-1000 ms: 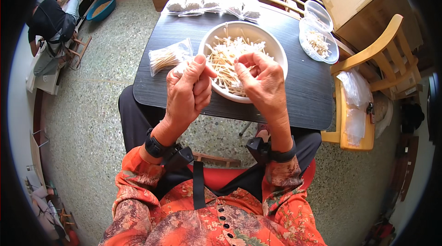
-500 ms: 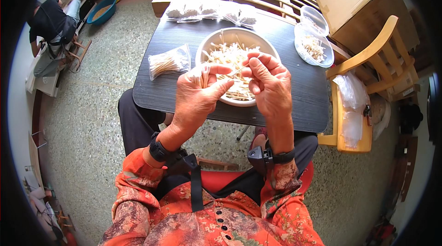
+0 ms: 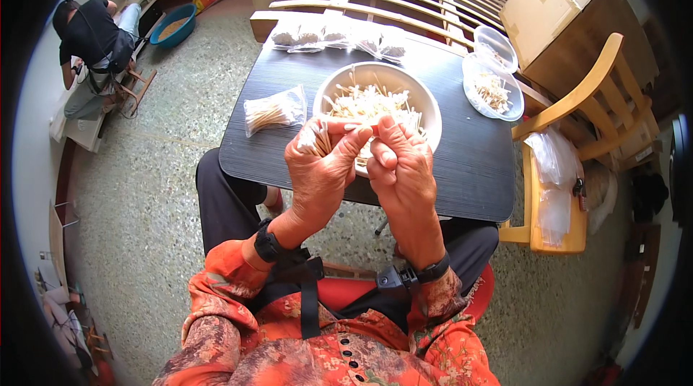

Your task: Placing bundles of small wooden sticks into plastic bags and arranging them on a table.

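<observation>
My left hand (image 3: pixel 323 166) is closed around a bundle of cotton swabs (image 3: pixel 313 139), whose white tips stick out beside the curled fingers. Close against its thumb, my right hand (image 3: pixel 404 173) pinches with thumb and forefinger. A single swab's white tip (image 3: pixel 351 127) shows between the two hands; the rest of that swab is mostly hidden by fingers. Both hands hover over the near side of a white bowl (image 3: pixel 435 122) heaped with loose cotton swabs (image 3: pixel 369 102). Left of the bowl lies a clear plastic bag of swabs (image 3: pixel 274 111) on the dark table (image 3: pixel 469 169).
Several filled clear bags (image 3: pixel 339 37) line the table's far edge. A clear tub of swabs (image 3: pixel 492 91) and another clear round container (image 3: pixel 495 49) stand at the far right. Beside the table is a wooden chair (image 3: pixel 570 231) holding plastic bags (image 3: pixel 554 158). Another person (image 3: pixel 94 43) sits far left.
My right hand has come left and down against the left thumb, its fingers more curled. The swab between the hands is now more covered. The view has shifted slightly.
</observation>
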Demonstrator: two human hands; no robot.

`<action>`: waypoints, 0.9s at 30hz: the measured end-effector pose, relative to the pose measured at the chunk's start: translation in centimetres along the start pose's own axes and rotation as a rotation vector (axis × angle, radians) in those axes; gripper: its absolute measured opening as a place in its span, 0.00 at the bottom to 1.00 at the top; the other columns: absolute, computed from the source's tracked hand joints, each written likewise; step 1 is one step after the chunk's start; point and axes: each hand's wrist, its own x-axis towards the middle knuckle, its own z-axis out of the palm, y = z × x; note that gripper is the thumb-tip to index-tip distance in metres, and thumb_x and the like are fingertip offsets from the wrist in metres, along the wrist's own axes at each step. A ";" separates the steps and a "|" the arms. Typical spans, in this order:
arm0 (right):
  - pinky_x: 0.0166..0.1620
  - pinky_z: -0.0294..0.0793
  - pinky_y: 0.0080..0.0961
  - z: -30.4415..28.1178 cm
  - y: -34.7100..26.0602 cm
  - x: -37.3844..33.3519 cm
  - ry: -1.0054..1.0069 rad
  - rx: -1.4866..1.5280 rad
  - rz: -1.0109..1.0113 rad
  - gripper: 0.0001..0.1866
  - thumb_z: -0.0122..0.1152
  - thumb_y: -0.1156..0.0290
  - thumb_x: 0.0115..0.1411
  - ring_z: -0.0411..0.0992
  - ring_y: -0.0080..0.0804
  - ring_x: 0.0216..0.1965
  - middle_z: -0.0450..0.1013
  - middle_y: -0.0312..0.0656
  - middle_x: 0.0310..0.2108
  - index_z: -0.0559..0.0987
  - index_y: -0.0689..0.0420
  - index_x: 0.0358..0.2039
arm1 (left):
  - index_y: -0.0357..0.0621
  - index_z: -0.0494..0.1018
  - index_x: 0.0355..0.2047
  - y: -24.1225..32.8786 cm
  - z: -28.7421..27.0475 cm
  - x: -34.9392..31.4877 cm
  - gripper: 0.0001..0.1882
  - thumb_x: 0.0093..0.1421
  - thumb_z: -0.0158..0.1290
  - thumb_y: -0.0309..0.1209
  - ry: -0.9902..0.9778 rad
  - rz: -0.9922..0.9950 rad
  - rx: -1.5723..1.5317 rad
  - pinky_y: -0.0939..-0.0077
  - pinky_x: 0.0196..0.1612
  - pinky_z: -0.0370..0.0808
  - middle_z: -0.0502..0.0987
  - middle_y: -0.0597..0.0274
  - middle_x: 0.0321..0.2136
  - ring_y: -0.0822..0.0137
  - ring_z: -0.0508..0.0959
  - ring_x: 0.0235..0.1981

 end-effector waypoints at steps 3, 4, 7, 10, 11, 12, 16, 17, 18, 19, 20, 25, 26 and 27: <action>0.15 0.53 0.11 -0.4 0.2 0.0 -0.013 0.081 0.018 0.08 0.55 0.72 0.62 0.54 0.14 0.11 0.61 0.31 0.13 0.73 0.64 0.29 | 0.36 0.72 0.31 0.0 0.2 -0.1 0.05 0.57 0.57 0.24 -0.008 -0.008 -0.102 0.89 0.13 0.56 0.71 0.70 0.16 0.86 0.62 0.12; 0.15 0.53 0.11 -0.6 0.3 0.1 -0.029 0.083 -0.002 0.08 0.55 0.72 0.62 0.55 0.14 0.11 0.62 0.31 0.13 0.73 0.64 0.29 | 0.36 0.72 0.31 -0.1 0.2 -0.1 0.05 0.57 0.57 0.24 -0.011 -0.010 -0.103 0.89 0.13 0.56 0.71 0.70 0.16 0.86 0.62 0.12; 0.15 0.54 0.10 -0.5 0.8 -0.1 -0.037 0.029 -0.097 0.07 0.54 0.73 0.62 0.56 0.13 0.12 0.63 0.30 0.14 0.74 0.64 0.31 | 0.36 0.71 0.32 0.2 -0.2 0.0 0.05 0.59 0.54 0.26 -0.054 -0.127 -0.253 0.89 0.12 0.55 0.67 0.73 0.14 0.86 0.59 0.10; 0.16 0.55 0.09 0.4 1.2 -0.5 -0.013 -0.095 -0.227 0.06 0.54 0.74 0.61 0.56 0.12 0.12 0.63 0.30 0.13 0.75 0.65 0.33 | 0.38 0.71 0.36 1.4 -0.5 0.3 0.07 0.63 0.49 0.30 -0.152 -0.489 -0.515 0.88 0.10 0.50 0.57 0.77 0.12 0.84 0.52 0.09; 0.16 0.55 0.09 0.6 1.2 -0.6 0.006 -0.164 -0.282 0.06 0.55 0.75 0.61 0.56 0.12 0.12 0.64 0.30 0.13 0.75 0.66 0.33 | 0.38 0.71 0.36 1.4 -0.7 0.4 0.07 0.63 0.49 0.30 -0.155 -0.491 -0.517 0.88 0.10 0.50 0.57 0.77 0.12 0.84 0.52 0.09; 0.15 0.57 0.11 0.2 1.3 -0.6 -0.025 -0.142 -0.302 0.06 0.55 0.78 0.60 0.61 0.13 0.14 0.71 0.36 0.21 0.73 0.67 0.36 | 0.38 0.71 0.37 1.4 -0.8 0.5 0.08 0.63 0.49 0.31 -0.162 -0.546 -0.571 0.88 0.10 0.50 0.57 0.77 0.12 0.83 0.53 0.09; 0.15 0.59 0.11 0.5 1.8 -0.6 -0.005 -0.218 -0.337 0.06 0.56 0.79 0.59 0.62 0.13 0.15 0.74 0.39 0.25 0.73 0.67 0.36 | 0.42 0.68 0.29 1.7 -1.0 0.8 0.09 0.64 0.48 0.34 -0.091 -0.687 -0.605 0.87 0.09 0.51 0.56 0.74 0.10 0.80 0.53 0.08; 0.16 0.58 0.10 0.5 1.9 -0.6 -0.002 -0.241 -0.340 0.06 0.56 0.79 0.59 0.61 0.13 0.14 0.73 0.38 0.24 0.74 0.67 0.36 | 0.42 0.68 0.29 1.6 -1.2 0.8 0.09 0.64 0.48 0.34 -0.089 -0.688 -0.608 0.87 0.09 0.51 0.56 0.74 0.10 0.80 0.53 0.08; 0.16 0.57 0.10 0.6 2.0 -0.6 0.000 -0.264 -0.343 0.06 0.56 0.79 0.59 0.60 0.12 0.13 0.73 0.37 0.24 0.75 0.66 0.36 | 0.41 0.68 0.30 1.4 -1.4 0.8 0.09 0.64 0.48 0.34 -0.097 -0.685 -0.608 0.86 0.09 0.51 0.56 0.74 0.10 0.80 0.53 0.08; 0.16 0.57 0.10 0.6 2.2 -0.6 0.001 -0.266 -0.341 0.06 0.56 0.79 0.59 0.60 0.12 0.13 0.73 0.37 0.24 0.75 0.66 0.36 | 0.41 0.69 0.31 1.3 -1.6 0.8 0.09 0.64 0.48 0.34 -0.105 -0.683 -0.608 0.86 0.09 0.52 0.56 0.74 0.10 0.80 0.53 0.08; 0.16 0.57 0.10 0.7 2.4 -0.6 0.019 -0.284 -0.355 0.06 0.56 0.79 0.59 0.60 0.12 0.14 0.73 0.38 0.25 0.75 0.66 0.36 | 0.41 0.69 0.31 1.3 -1.6 0.8 0.09 0.64 0.48 0.34 -0.103 -0.684 -0.610 0.86 0.09 0.52 0.56 0.74 0.10 0.80 0.53 0.08; 0.16 0.58 0.10 0.9 3.3 -0.4 0.038 -0.341 -0.443 0.05 0.56 0.78 0.59 0.60 0.12 0.14 0.73 0.37 0.26 0.74 0.65 0.35 | 0.42 0.70 0.38 0.6 -2.4 0.7 0.08 0.63 0.48 0.33 -0.170 -0.549 -0.661 0.86 0.10 0.54 0.56 0.75 0.11 0.81 0.54 0.09; 0.16 0.57 0.10 0.9 3.3 -0.5 0.039 -0.302 -0.399 0.04 0.57 0.78 0.59 0.60 0.12 0.14 0.72 0.36 0.23 0.73 0.64 0.35 | 0.42 0.70 0.38 0.7 -2.5 0.6 0.08 0.63 0.48 0.33 -0.170 -0.548 -0.664 0.86 0.10 0.54 0.56 0.75 0.11 0.81 0.54 0.09; 0.16 0.56 0.11 0.9 3.3 -0.6 0.039 -0.264 -0.355 0.04 0.57 0.77 0.59 0.59 0.12 0.14 0.70 0.34 0.21 0.73 0.63 0.34 | 0.42 0.70 0.38 0.8 -2.5 0.5 0.08 0.63 0.48 0.32 -0.141 -0.506 -0.617 0.87 0.10 0.54 0.56 0.75 0.11 0.81 0.54 0.09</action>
